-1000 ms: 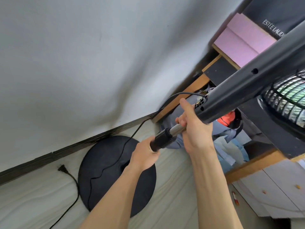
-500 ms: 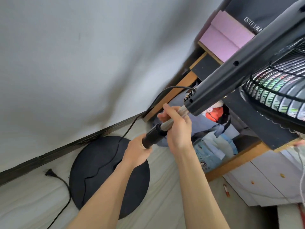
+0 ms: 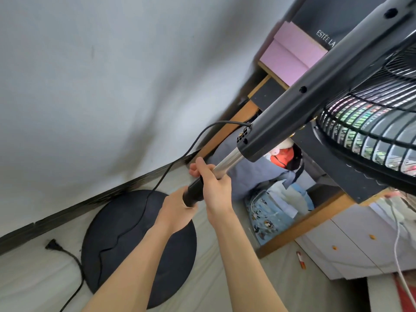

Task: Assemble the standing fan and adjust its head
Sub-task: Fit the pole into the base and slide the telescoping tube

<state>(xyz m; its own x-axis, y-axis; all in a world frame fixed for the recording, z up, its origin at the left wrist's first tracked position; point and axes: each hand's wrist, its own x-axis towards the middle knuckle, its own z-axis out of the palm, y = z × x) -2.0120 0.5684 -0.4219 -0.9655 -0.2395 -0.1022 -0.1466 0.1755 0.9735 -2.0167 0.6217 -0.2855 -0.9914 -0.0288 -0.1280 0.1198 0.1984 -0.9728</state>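
The right hand (image 3: 216,188) is closed around the bare metal pole (image 3: 227,162), just above the black collar (image 3: 193,194) that caps the lower tube. The left hand (image 3: 177,210) is wrapped around that lower tube right under the collar, so the two fists sit almost touching, left below right. From there the pole's long axis runs up and to the right into the black neck (image 3: 304,109) of the fan, with the wire cage (image 3: 371,131) hanging beyond it. Downward, past the left hand, lies the round base (image 3: 126,244) on the floor, the tube's foot hidden behind the forearm. The power cord (image 3: 157,183) trails across the base to its plug (image 3: 51,245). Height setting likely turns on sliding along this axis.
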